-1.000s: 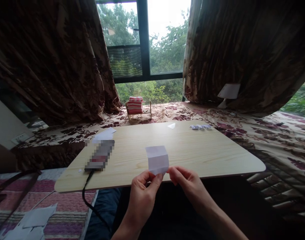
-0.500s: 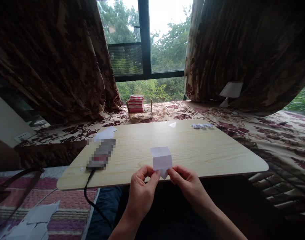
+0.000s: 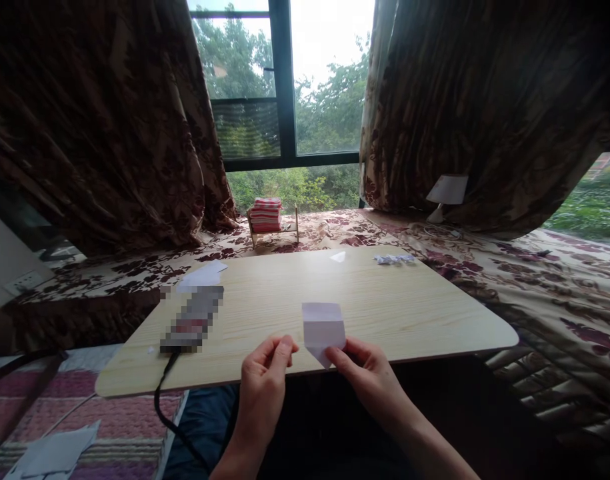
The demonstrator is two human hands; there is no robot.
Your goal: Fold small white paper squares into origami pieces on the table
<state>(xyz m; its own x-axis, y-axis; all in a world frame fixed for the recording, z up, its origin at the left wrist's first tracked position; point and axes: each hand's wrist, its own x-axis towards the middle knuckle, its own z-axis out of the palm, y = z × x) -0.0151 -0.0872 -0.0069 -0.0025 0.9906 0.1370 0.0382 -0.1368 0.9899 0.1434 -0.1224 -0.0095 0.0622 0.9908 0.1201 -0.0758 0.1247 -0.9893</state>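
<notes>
A small white sheet of paper [image 3: 323, 323], creased across and with its lower end folded to a point, is held upright above the near edge of the table. My right hand [image 3: 367, 370] pinches it at the lower right, thumb in front. To the left, my left hand [image 3: 267, 373] is apart from the paper, its thumb and fingers pressed together with nothing visible between them. At the far side of the table lie a small folded white paper triangle [image 3: 338, 257] and a row of crumpled-looking folded paper pieces [image 3: 395, 259].
On the pale wooden table [image 3: 265, 287] a blurred-out device [image 3: 193, 320] with a black cable lies at the left, in front of loose white papers [image 3: 203, 275]. Beyond are a small rack with striped cloths [image 3: 265, 215] and a lamp [image 3: 447, 190]. More papers [image 3: 59, 450] lie lower left.
My left hand has let go of the paper and moved left. The right hand still holds it, and more of its pointed lower end shows. The view has shifted slightly.
</notes>
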